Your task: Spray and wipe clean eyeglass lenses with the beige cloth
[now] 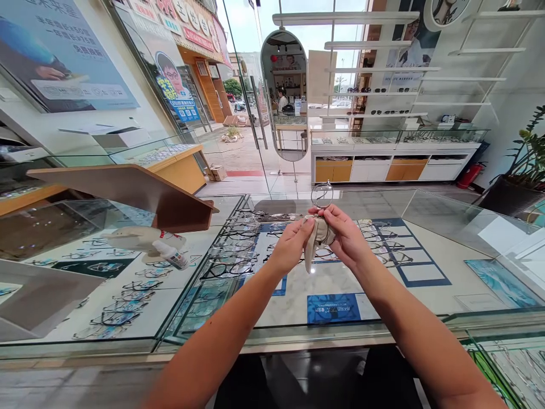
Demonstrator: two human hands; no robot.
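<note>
In the head view, both hands meet above the glass counter. My right hand (pixel 346 234) is closed on a pair of eyeglasses (pixel 322 195), turned so that one round, thin-rimmed lens stands up above the fingers. A beige cleaning cloth (pixel 313 250) is wrapped about the lower part of the glasses and hangs down between the hands. My left hand (pixel 291 245) pinches this cloth. The cloth and fingers hide the other lens. Below and left of the hands, several dark-framed eyeglasses (pixel 232 244) lie in a row.
A small white bottle (pixel 171 254) lies tilted on the left glass, beside a pale bundle (pixel 138 237) and under a brown wooden board (pixel 128 184). A blue card (pixel 333 308) lies near the front edge. An oval mirror (pixel 284 156) stands beyond the counter.
</note>
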